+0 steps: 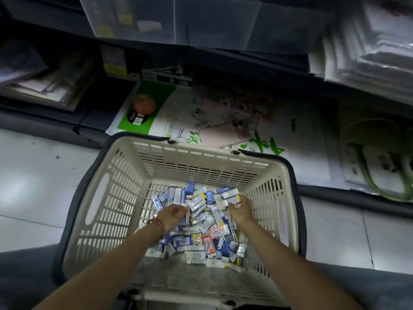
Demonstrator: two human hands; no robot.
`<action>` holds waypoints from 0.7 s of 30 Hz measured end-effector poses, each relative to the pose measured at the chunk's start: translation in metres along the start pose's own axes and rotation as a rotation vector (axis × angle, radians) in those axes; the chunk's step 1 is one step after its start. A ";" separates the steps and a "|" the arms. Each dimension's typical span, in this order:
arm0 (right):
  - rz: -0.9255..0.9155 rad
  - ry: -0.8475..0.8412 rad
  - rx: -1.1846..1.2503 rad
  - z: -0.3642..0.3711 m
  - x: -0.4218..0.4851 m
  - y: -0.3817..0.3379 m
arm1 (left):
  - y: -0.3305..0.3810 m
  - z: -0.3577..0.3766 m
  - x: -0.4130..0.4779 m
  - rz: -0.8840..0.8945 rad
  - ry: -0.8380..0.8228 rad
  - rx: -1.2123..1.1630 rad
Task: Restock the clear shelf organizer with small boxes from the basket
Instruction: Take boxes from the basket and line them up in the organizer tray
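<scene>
I see one cream plastic basket [125, 166] on the pale floor tiles [33, 186], its two dark handles folded down along the left and right rims. Far beyond it stands dark shelving with one clear shelf organizer [169, 19] at the top centre, well apart from the basket. To the far right are stacks of white packets [368, 52], too blurred for me to count. On the lowest shelf, just beyond the basket's far rim, lies one green-and-white printed board [145, 121] with a single orange ball [144, 104] on it. The small boxes [201, 231] lie in one loose heap on the basket floor, several dozen at least, mostly blue and white, with one red-and-white box [207, 242] near the middle. Both of my hands are down in the heap. The right hand [240, 211] has its fingers curled round one white box [231, 193] at the far right of the heap. The left hand [173, 214] is narrowly curled with its fingertips among the boxes; I cannot tell whether it grips one. One bead bracelet [157, 224] sits on the left wrist.
</scene>
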State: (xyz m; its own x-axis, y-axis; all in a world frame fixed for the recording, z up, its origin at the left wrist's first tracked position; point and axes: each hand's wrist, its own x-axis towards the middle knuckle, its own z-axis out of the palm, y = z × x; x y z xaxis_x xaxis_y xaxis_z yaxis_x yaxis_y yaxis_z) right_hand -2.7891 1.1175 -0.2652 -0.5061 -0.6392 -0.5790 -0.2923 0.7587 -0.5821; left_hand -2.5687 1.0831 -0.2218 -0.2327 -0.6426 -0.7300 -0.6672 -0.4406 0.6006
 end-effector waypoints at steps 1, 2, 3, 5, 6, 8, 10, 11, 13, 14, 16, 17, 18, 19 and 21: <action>-0.004 0.041 -0.017 0.003 0.001 0.003 | -0.001 0.001 0.002 -0.021 0.007 -0.025; -0.015 0.070 -0.021 0.005 0.002 0.007 | -0.002 0.002 0.004 -0.043 0.011 -0.081; -0.043 0.096 -0.029 0.007 0.002 0.010 | -0.001 0.003 0.006 -0.091 0.007 -0.180; -0.110 0.126 -0.064 0.011 0.003 0.016 | 0.001 0.005 0.007 -0.200 -0.021 -0.408; -0.135 0.112 -0.065 0.012 0.003 0.018 | 0.002 0.005 0.008 -0.236 -0.034 -0.476; -0.130 0.032 0.029 0.016 -0.002 0.017 | 0.001 0.007 0.011 -0.259 -0.060 -0.510; -0.082 -0.015 0.151 0.018 -0.007 0.009 | 0.000 0.009 0.009 -0.249 -0.085 -0.520; -0.072 -0.008 0.206 0.019 -0.009 0.003 | -0.001 0.010 0.009 -0.237 -0.094 -0.520; -0.088 -0.037 0.326 0.019 -0.013 -0.013 | -0.001 0.010 0.009 -0.213 -0.114 -0.538; -0.100 -0.096 0.385 0.020 -0.016 -0.022 | 0.000 0.010 0.009 -0.197 -0.125 -0.552; -0.100 -0.264 0.437 0.024 -0.024 -0.038 | 0.001 0.010 0.009 -0.156 -0.125 -0.605; -0.098 -0.343 0.407 0.026 -0.028 -0.044 | 0.002 0.010 0.009 -0.139 -0.112 -0.652; -0.105 -0.414 0.347 0.028 -0.031 -0.047 | 0.003 0.009 0.009 -0.129 -0.090 -0.705; -0.118 -0.467 0.283 0.029 -0.033 -0.048 | 0.003 0.008 0.009 -0.127 -0.064 -0.749; -0.147 -0.480 0.226 0.030 -0.034 -0.045 | -0.001 0.004 0.009 -0.124 -0.009 -0.788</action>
State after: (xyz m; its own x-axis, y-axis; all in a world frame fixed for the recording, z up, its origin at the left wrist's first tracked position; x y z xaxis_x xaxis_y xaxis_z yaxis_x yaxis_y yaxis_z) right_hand -2.7343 1.1011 -0.2364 -0.0303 -0.7623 -0.6465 -0.1234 0.6447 -0.7544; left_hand -2.5730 1.0801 -0.2305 -0.1977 -0.5561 -0.8073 0.0071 -0.8243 0.5661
